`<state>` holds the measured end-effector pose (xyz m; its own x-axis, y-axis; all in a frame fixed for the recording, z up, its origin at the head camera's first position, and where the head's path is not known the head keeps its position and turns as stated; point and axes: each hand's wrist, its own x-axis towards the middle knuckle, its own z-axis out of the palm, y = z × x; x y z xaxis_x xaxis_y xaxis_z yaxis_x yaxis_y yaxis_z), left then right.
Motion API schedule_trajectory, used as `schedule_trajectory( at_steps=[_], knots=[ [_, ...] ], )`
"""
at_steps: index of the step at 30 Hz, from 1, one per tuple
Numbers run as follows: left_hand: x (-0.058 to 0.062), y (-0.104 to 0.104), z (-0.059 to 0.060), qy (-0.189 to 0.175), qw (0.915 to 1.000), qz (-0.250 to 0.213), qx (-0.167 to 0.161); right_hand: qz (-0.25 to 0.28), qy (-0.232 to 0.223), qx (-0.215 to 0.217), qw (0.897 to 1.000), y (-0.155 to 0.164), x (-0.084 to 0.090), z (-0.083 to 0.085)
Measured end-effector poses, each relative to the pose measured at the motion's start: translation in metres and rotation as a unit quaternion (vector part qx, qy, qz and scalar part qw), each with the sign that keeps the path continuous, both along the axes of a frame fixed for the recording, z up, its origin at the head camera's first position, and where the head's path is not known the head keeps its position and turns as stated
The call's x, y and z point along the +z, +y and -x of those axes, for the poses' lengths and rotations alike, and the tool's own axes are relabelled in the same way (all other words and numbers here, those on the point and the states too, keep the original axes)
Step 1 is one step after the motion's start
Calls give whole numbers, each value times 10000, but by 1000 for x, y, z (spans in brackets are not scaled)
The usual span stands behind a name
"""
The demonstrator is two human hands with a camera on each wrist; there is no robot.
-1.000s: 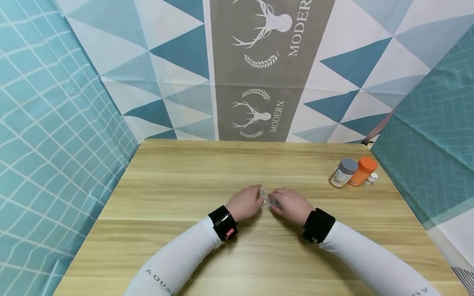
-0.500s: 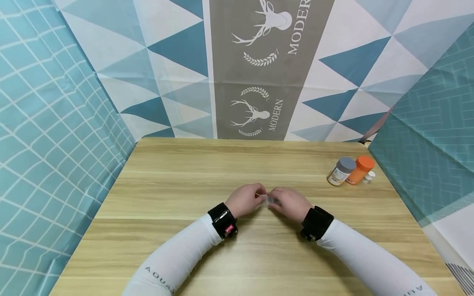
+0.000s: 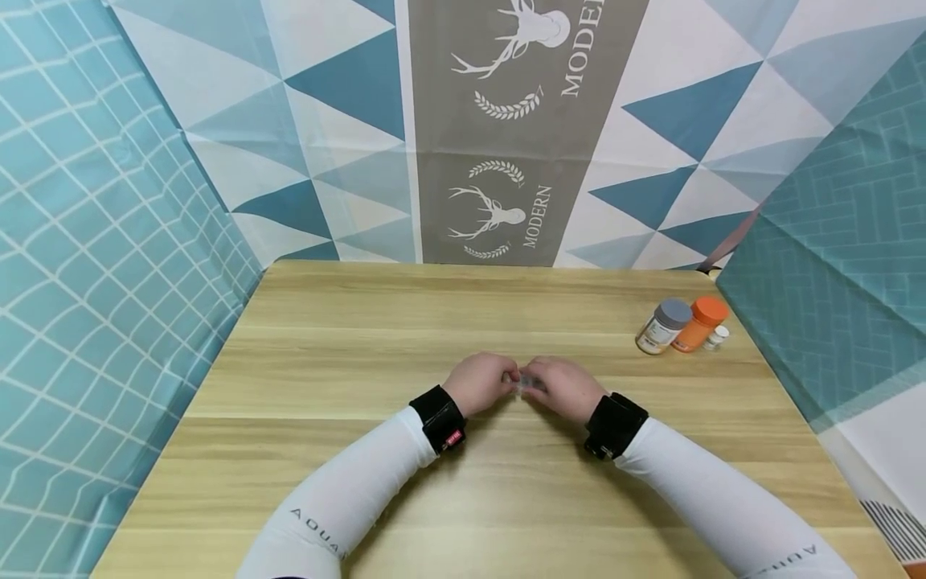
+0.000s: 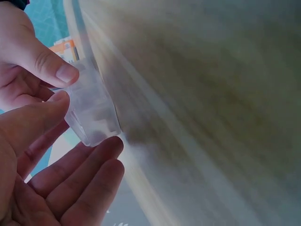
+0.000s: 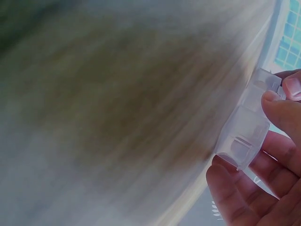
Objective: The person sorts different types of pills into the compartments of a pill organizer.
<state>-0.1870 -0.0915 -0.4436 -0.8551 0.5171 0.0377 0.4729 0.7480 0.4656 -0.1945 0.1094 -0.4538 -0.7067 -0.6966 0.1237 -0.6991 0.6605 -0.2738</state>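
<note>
Both hands had drawn closer together since the earlier frames, and the upright flap then visible at the left fingertips no longer showed. Left hand (image 3: 483, 383) and right hand (image 3: 563, 388) met at bench (image 3: 362, 362) centre, each grip pinching one end of the small translucent plastic compartment box (image 3: 526, 381). Its long axis ran from 9 to 3 o'clock between the hands, equally near to both. Wrist views showed thumb above and fingers (image 4: 94, 160) beneath the box (image 5: 244, 127). At 2 o'clock stood a grey-capped jar (image 3: 662, 325), an orange bottle (image 3: 696, 323) and a tiny white vial (image 3: 715, 337), well apart.
</note>
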Motion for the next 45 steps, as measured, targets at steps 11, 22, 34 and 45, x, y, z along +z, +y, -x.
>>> schedule_trajectory(
  at_steps=[11, 22, 34, 45],
  knots=[
    [0, 2, 4, 403, 9990, 41, -166, 18, 97, -23, 9999, 0, 2, 3],
    [2, 1, 0, 220, 9994, 254, -2, -109, -28, -50, 9999, -2, 1, 2],
    [4, 5, -3, 192, 9992, 355, 59, -76, -252, -55, 9996, 0, 1, 4],
    [0, 6, -4, 334, 9987, 367, 89, 89, -843, 4, 9964, 4, 7, 8]
  ],
)
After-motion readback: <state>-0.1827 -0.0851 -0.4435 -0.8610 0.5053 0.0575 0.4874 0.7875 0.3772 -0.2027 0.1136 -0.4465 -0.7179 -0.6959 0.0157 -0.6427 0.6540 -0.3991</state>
